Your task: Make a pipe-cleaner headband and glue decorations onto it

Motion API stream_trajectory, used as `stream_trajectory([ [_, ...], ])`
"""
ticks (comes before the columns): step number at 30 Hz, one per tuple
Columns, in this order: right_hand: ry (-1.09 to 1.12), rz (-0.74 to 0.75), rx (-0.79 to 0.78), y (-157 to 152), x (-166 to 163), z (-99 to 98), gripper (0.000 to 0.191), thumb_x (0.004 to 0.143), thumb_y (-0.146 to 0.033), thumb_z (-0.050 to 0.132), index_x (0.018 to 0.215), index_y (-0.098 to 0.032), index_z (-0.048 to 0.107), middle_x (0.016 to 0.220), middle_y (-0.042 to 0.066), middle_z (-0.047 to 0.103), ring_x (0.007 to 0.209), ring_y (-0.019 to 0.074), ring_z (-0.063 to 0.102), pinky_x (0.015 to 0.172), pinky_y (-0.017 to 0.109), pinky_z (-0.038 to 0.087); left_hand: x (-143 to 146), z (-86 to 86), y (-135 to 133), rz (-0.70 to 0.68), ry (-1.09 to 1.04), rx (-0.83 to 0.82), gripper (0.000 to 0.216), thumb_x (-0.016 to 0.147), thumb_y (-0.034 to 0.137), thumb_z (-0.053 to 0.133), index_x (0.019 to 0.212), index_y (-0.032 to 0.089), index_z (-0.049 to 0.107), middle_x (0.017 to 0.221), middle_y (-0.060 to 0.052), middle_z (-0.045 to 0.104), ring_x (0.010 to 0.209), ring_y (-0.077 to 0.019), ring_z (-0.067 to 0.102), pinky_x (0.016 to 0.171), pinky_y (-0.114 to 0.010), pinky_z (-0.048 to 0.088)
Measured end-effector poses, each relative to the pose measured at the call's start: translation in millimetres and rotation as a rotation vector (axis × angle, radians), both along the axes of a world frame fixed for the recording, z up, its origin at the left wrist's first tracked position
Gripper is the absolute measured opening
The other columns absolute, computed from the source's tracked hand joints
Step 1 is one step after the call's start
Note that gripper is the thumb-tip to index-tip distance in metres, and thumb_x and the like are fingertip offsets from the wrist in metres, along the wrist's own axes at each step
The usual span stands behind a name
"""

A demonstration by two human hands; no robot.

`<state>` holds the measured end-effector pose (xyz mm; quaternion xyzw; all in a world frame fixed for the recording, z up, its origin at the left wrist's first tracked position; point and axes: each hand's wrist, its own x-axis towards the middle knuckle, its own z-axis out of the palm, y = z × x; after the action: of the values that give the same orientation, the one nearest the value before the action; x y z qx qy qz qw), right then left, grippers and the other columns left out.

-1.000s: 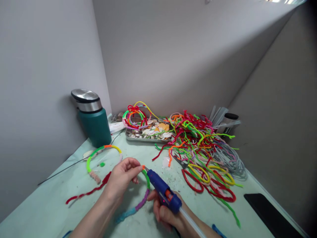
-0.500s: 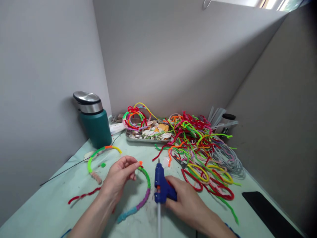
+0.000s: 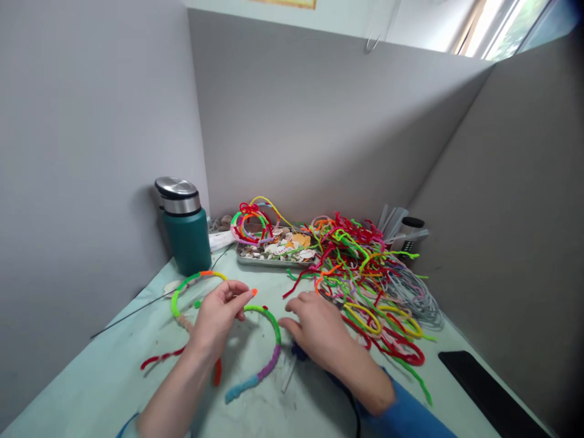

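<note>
My left hand (image 3: pixel 219 316) is closed, with a small orange piece of pipe cleaner (image 3: pixel 254 292) pinched between thumb and fingertips. Just right of it lies a curved band wrapped in green, purple and blue pipe cleaner (image 3: pixel 277 336). My right hand (image 3: pixel 319 328) is open, thumb apart from the fingers, and hovers between this band and the scissors. Mostly covered by that hand, the blue glue gun (image 3: pixel 298 351) lies on the table, its clear glue stick (image 3: pixel 288 374) poking toward me. Another wrapped ring (image 3: pixel 177 298) and a red pipe cleaner (image 3: pixel 159 358) lie to the left.
A green bottle (image 3: pixel 186 243) stands at the back left. Behind the hands sits a metal tray (image 3: pixel 274 263) of shells with wrapped rings on it. A tangled pipe-cleaner heap (image 3: pixel 351 243), scissors (image 3: pixel 365 319) and a black slab (image 3: pixel 483 383) occupy the right side.
My right hand has let go of the glue gun, which now lies lower on the table, and has moved up with its fingers apart. My left hand keeps the orange piece. The view has tilted up.
</note>
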<state>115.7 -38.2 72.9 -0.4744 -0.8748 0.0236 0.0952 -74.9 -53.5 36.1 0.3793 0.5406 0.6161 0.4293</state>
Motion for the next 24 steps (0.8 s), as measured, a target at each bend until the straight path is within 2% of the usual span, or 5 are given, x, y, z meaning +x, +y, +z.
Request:
stream_trajectory([
  [4,-0.105,-0.015,-0.021,9,-40,-20.4,0.019,0.080,-0.031,0.059,0.083,-0.014,0.069,0.084,0.013,0.070,0.081,0.0250,0.064,0.064,0.029,0.041,-3,-3.2,4,0.045,0.197,0.010,0.025,0.063,0.035,0.071,0.073,0.016,0.058,0.060,0.004,0.058,0.045,-0.0076,0.046,0.042,-0.019,0.036],
  [8,-0.043,-0.052,0.000,12,-45,-31.4,0.015,0.083,-0.022,0.053,0.081,-0.016,0.066,0.078,0.010,0.071,0.072,0.0235,0.066,0.057,0.028,0.038,-6,-2.9,2,0.096,0.490,0.073,0.019,0.069,0.034,0.066,0.077,0.018,0.062,0.064,0.001,0.063,0.052,-0.0122,0.055,0.048,-0.022,0.041],
  [15,0.274,-0.043,0.018,10,-26,-14.4,0.009,0.082,-0.023,0.054,0.079,-0.019,0.061,0.074,0.002,0.069,0.069,0.0163,0.064,0.058,0.023,0.035,-10,8.9,-10,0.208,1.011,0.381,0.015,0.083,0.023,0.054,0.095,0.020,0.062,0.082,-0.002,0.067,0.071,-0.0153,0.061,0.065,-0.027,0.047],
  [20,0.344,-0.036,-0.009,10,-23,-7.4,0.008,0.082,-0.024,0.054,0.078,-0.019,0.060,0.075,0.002,0.068,0.067,0.0143,0.063,0.059,0.022,0.035,-14,10.6,-9,0.161,1.253,0.593,0.020,0.084,0.014,0.054,0.102,0.016,0.060,0.083,-0.005,0.066,0.078,-0.0164,0.059,0.071,-0.029,0.046],
  [24,0.363,-0.025,-0.026,9,-21,-5.0,0.008,0.082,-0.022,0.055,0.077,-0.019,0.060,0.075,0.002,0.068,0.069,0.0141,0.062,0.061,0.022,0.036,-16,9.9,-7,0.154,1.401,0.657,0.024,0.083,0.009,0.054,0.105,0.016,0.060,0.083,-0.005,0.067,0.076,-0.0172,0.057,0.069,-0.029,0.046],
])
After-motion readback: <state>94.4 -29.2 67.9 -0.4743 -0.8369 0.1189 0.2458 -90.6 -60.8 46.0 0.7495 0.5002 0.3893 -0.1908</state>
